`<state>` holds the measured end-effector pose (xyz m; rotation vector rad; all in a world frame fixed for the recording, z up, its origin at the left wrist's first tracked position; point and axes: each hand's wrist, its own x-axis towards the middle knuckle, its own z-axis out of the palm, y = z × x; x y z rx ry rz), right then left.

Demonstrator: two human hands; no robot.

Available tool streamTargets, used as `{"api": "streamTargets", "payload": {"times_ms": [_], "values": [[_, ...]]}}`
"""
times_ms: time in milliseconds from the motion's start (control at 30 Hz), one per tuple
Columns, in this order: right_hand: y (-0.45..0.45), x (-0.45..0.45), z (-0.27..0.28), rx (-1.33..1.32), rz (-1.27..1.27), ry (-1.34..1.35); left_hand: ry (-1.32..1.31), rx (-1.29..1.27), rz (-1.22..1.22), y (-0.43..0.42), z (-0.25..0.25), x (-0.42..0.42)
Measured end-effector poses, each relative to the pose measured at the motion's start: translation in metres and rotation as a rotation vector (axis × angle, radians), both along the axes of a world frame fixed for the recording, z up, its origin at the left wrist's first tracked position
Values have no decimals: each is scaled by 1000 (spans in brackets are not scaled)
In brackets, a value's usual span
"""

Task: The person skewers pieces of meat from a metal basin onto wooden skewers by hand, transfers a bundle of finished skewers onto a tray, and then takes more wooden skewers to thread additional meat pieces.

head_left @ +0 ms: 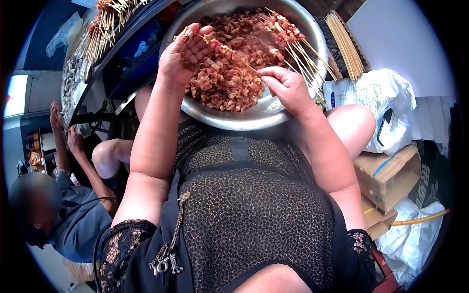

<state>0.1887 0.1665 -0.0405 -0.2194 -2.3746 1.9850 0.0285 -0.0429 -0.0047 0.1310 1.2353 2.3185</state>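
A wide metal basin (234, 119) holds a heap of small marinated raw meat pieces (227, 88). My right hand (288, 90) pinches the lower end of a thin wooden skewer (250, 68) between thumb and fingers. The skewer slants up to the left over the meat, with some pieces threaded near its far end. Beside that tip is my left hand (185, 53), its palm turned up and its fingers apart, with bits of meat stuck on the fingers. Several loaded meat skewers (286, 31) lie at the basin's right side, their bare ends over the rim.
Bare skewers (344, 46) lie bundled right of the basin, above a white plastic bag (378, 97). Cardboard boxes (388, 176) stand lower right. At left, a table edge (110, 49) bears many skewers (110, 22); another person (80, 215) sits there with raised hands.
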Motion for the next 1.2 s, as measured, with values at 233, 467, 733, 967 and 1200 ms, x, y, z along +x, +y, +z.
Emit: {"api": "streamTargets", "payload": {"times_ms": [233, 467, 733, 967, 1200], "values": [[2, -1, -6, -166, -3, 6, -27, 101, -153, 12, -1, -3], [1, 5, 1, -478, -21, -164, -93, 76, -237, 35, -13, 5], [-12, 10, 1, 22, -143, -14, -162, 50, -63, 59, -16, 11], [-39, 15, 7, -27, -150, -3, -261, 177, -11, 75, -24, 19], [-48, 13, 20, -57, -240, 43, -204, 245, -180, 67, -10, 17]]}}
